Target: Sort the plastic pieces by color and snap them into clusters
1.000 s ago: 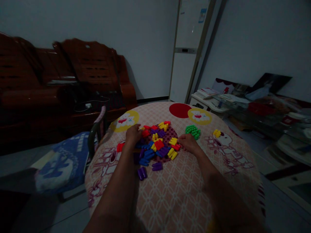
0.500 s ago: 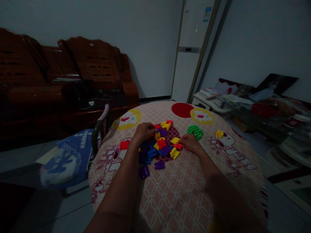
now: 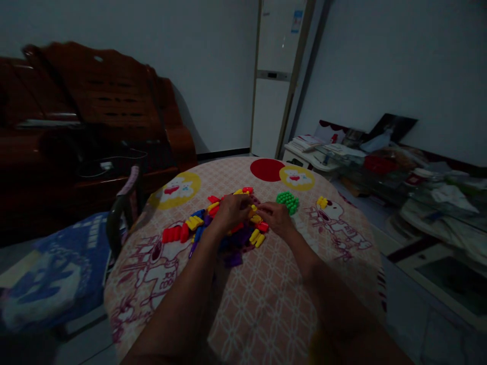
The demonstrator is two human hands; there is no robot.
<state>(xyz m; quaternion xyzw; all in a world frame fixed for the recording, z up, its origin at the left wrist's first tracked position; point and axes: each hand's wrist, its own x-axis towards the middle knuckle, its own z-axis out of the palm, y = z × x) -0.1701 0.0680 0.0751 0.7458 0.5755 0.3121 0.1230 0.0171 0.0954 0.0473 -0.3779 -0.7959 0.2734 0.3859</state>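
Observation:
My left hand [image 3: 231, 212] is over the pile of plastic toy blocks, its fingers curled in a pinch; whatever it grips is hidden. Close beside it, my right hand [image 3: 277, 217] pinches a small yellow block [image 3: 254, 208] that shows between the two hands. Beneath them lie red, purple, blue and yellow blocks, partly covering a dark red perforated mat or plate. A two-pronged yellow block [image 3: 257, 238] rests just below my right hand. Red blocks [image 3: 175, 233] lie at the pile's left end.
A patterned cloth covers the round table [image 3: 262, 299]. A green studded cluster [image 3: 288, 202] and a yellow piece [image 3: 322, 202] lie to the right. At left stands a chair with a blue cloth [image 3: 64, 274]; a cluttered glass-topped side table [image 3: 365, 177] is at right.
The view has turned to the right. My hands have come together over the pile, the right one moving left toward the left one. More blocks show left of my left forearm.

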